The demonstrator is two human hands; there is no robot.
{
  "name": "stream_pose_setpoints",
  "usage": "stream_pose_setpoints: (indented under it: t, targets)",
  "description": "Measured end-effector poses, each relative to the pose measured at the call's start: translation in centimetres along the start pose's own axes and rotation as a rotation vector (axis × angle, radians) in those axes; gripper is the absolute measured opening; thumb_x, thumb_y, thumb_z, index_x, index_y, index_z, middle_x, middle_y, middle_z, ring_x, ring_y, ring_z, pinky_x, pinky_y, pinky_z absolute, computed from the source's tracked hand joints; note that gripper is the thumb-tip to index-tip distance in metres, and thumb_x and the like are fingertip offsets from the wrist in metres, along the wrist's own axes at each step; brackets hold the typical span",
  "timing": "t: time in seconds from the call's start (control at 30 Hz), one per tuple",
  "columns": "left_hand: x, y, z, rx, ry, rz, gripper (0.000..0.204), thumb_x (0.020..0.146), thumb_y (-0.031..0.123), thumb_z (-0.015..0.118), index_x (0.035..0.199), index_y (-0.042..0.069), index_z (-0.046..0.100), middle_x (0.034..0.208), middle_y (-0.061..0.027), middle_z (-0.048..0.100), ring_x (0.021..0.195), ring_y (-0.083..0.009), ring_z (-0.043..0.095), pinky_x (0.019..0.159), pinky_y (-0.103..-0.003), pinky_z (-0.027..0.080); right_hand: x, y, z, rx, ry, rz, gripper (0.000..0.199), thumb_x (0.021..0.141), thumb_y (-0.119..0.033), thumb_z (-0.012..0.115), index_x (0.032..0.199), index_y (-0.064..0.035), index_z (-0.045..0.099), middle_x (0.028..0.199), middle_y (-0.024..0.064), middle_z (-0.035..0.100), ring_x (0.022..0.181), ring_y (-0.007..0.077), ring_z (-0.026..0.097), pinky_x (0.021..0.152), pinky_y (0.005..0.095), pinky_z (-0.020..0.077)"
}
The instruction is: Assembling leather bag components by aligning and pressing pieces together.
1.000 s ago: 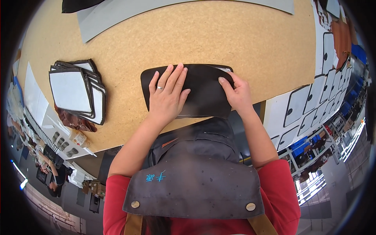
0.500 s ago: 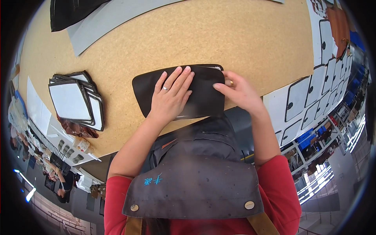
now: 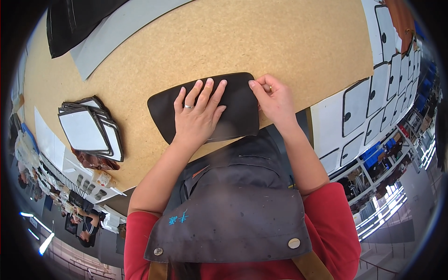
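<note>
A dark, leather-like panel (image 3: 238,109) with rounded corners lies near the front edge of the tan work table (image 3: 298,42). My left hand (image 3: 197,114) rests flat on its middle with fingers spread, the fingertips close to its far edge. At the panel's upper right corner, my right hand (image 3: 276,100) pinches the rim between thumb and curled index finger. A thin pale line shows along the near edge, beside my left wrist. What lies beneath the panel is hidden.
To the left stands a stack of white, black-edged pieces (image 3: 84,130) on crumpled brown material (image 3: 95,161). A grey sheet (image 3: 100,49) and a black piece (image 3: 74,23) lie at the far left. White boards with black outlines (image 3: 357,114) extend along the right.
My right hand has moved up along the right side to pinch the corner. The pale sliver at that corner is now covered. My left hand stays flat, its fingers spread wider.
</note>
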State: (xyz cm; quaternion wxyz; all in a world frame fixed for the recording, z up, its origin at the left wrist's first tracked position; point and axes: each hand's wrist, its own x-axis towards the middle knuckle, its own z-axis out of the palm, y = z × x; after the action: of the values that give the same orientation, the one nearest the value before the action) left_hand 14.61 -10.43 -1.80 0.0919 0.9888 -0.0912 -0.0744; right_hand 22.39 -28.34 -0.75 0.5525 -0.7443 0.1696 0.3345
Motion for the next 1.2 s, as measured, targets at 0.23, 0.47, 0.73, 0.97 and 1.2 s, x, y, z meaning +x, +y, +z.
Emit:
stream_pose_setpoints:
  t: [0.23, 0.47, 0.73, 0.97, 1.2]
  targets:
    - [0.8, 0.8, -0.7, -0.031, -0.028, 0.015, 0.056, 0.081, 0.036, 0.061, 0.132, 0.017, 0.048, 0.131, -0.0013, 0.043, 0.125, -0.0176, 0.035, 0.105, -0.039, 0.023, 0.2, 0.2, 0.3, -0.028, 0.032, 0.009, 0.020, 0.087, -0.011, 0.059, 0.071, -0.0009, 0.053, 0.051, -0.0044, 0.044, 0.047, 0.0012, 0.035, 0.043, 0.0217, 0.0271]
    - [2.0, 1.7, -0.2, -0.090, -0.054, 0.202, 0.049, 0.085, 0.033, 0.055, 0.128, 0.011, 0.050, 0.141, -0.0003, 0.039, 0.131, -0.0145, 0.034, 0.109, -0.037, 0.022, 0.3, 0.3, 0.4, -0.116, 0.058, 0.006, 0.020, 0.084, -0.013, 0.060, 0.070, -0.0010, 0.053, 0.048, -0.0004, 0.048, 0.044, 0.0051, 0.037, 0.042, 0.0253, 0.0285]
    - [2.2, 1.9, -0.3, -0.134, -0.035, 0.137, 0.053, 0.080, 0.023, 0.061, 0.130, 0.010, 0.048, 0.136, -0.0019, 0.044, 0.126, -0.0168, 0.039, 0.105, -0.035, 0.029, -1.6, -0.4, -1.4, 0.056, -0.099, 0.220, 0.025, 0.085, -0.022, 0.064, 0.077, 0.0004, 0.057, 0.057, 0.0046, 0.057, 0.050, 0.0086, 0.052, 0.046, 0.0225, 0.0418]
    - [2.8, 2.7, -0.8, -0.029, -0.063, 0.149, 0.051, 0.085, 0.027, 0.057, 0.133, 0.018, 0.046, 0.134, -0.0029, 0.045, 0.124, -0.0184, 0.041, 0.102, -0.037, 0.032, -2.6, 3.0, -0.3, 0.125, 0.002, 0.048, 0.021, 0.085, -0.017, 0.063, 0.077, 0.0016, 0.058, 0.059, 0.0064, 0.059, 0.050, 0.0089, 0.052, 0.047, 0.0243, 0.0410]
    - [2.8, 3.4, -0.4, 0.056, -0.057, 0.179, 0.048, 0.088, 0.029, 0.054, 0.134, 0.018, 0.046, 0.132, -0.0084, 0.046, 0.122, -0.0242, 0.042, 0.102, -0.038, 0.032, -2.1, 4.0, 0.2, 0.053, 0.009, 0.005, 0.014, 0.089, -0.010, 0.057, 0.079, 0.0004, 0.056, 0.059, 0.0010, 0.058, 0.048, 0.0034, 0.049, 0.042, 0.0200, 0.0376]
